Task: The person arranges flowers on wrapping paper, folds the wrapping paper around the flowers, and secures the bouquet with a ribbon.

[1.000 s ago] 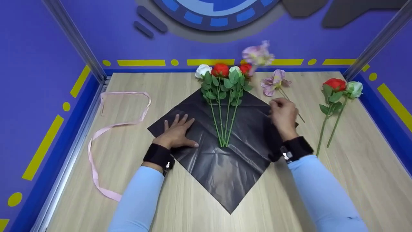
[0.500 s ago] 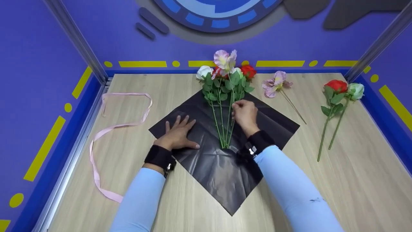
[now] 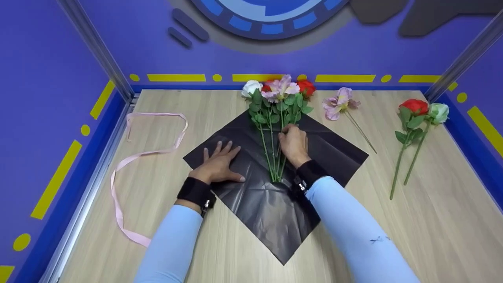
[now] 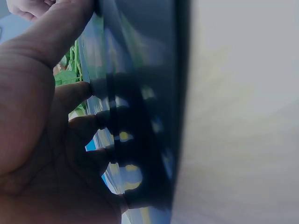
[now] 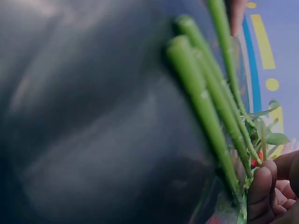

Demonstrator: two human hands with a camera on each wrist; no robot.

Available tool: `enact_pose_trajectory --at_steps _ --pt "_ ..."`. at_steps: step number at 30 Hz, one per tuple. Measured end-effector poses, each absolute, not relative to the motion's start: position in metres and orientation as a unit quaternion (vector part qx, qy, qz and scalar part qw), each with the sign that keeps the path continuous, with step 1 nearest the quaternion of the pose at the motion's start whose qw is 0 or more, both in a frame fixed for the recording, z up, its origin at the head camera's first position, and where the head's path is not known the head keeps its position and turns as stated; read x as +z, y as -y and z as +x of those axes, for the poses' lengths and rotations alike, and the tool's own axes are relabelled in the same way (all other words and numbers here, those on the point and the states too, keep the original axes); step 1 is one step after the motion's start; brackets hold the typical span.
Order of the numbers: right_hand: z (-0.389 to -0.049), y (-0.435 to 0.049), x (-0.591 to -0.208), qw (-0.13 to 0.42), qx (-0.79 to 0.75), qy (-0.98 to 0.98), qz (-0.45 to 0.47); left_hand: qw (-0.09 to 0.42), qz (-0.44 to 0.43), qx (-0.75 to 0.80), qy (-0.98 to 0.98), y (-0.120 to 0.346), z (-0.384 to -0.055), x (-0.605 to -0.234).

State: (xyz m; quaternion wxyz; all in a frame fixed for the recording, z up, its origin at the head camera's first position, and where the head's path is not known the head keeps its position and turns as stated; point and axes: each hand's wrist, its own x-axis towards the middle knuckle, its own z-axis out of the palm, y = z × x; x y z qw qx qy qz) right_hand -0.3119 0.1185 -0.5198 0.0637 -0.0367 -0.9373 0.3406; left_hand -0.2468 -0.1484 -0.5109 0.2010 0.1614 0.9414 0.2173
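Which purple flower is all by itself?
The purple flower to the right of the black paper, lying alone on the table. The other purple flower is with the roses, the right hand gripping its stem.

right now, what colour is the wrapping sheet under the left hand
The wrapping sheet is black with a glossy sheen; it shows best in the head view.

The wrapping paper (image 3: 271, 224) at centre is glossy black. Above it, the left rose (image 3: 251, 89) is white, the rightmost rose (image 3: 306, 89) red, the leaves (image 3: 256, 103) and stems (image 3: 266, 151) green. The iris (image 3: 281, 89) over them is pale purple touched with yellow. At far right, one rose (image 3: 414, 106) is red, its neighbour (image 3: 438, 113) whitish green. The ribbon (image 3: 124, 161) at left is pink, the sleeves (image 3: 169, 243) light blue, the tabletop (image 3: 452, 188) beige wood-grain, the back wall (image 3: 118, 43) violet-blue with yellow dashes (image 3: 176, 78).
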Motion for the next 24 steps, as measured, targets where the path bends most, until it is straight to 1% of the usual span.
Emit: enact_pose_trajectory --at_steps 6,17,24 --pt "-0.3140 -0.1192 -0.5232 0.066 0.300 0.951 -0.017 0.200 0.161 0.216 -0.942 0.1470 -0.2465 -0.5113" --pt "-0.3126 -0.1168 -0.5223 0.049 0.295 0.954 -0.009 0.199 0.162 0.216 -0.942 0.1462 -0.2470 -0.5115" --pt "-0.3102 -0.1195 -0.5219 0.065 0.294 0.954 0.009 0.199 0.160 0.214 -0.943 0.1484 -0.2471 -0.5116"
